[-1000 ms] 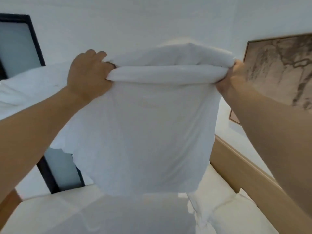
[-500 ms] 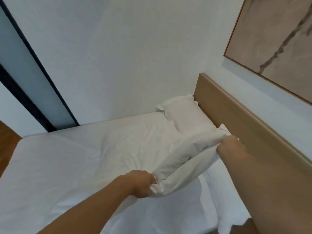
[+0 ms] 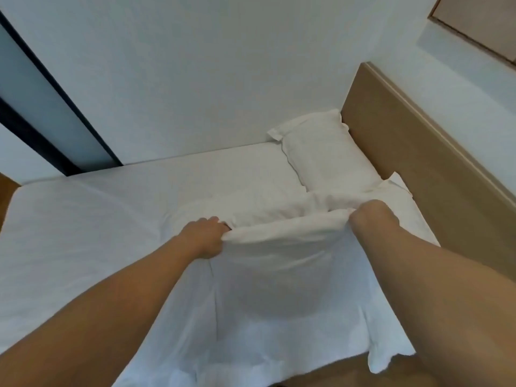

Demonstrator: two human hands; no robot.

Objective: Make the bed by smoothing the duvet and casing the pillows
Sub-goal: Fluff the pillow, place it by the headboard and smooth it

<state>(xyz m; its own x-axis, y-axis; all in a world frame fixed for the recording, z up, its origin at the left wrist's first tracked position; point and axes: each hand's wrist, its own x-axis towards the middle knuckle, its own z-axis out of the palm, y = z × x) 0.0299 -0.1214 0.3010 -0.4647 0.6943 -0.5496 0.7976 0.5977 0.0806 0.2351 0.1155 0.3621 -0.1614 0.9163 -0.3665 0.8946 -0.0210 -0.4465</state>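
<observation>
Head view. Two hands are seen, both on one pillow (image 3: 282, 233) that lies low over the bed (image 3: 83, 219), near the headboard (image 3: 413, 141). The left hand (image 3: 202, 237) is clenched on the pillow's left end, with cloth bunched in its fingers (image 3: 215, 220). The right hand (image 3: 368, 216) is closed on the right end of the same edge; its fingers are hidden behind the wrist and the cloth, but the fabric is gathered at the fist. The pillow's case hangs slack below the held edge and is draped toward the near side of the bed.

A second pillow (image 3: 321, 152), already cased, is laid flat against the headboard in the far corner by the wall (image 3: 195, 79). Two pillows are counted in all. One duvet (image 3: 97, 247), white, is spread over the bed. One picture frame (image 3: 480, 26) is mounted on the wall at the upper right. One dark-framed panel (image 3: 42, 101) is seen at the left.
</observation>
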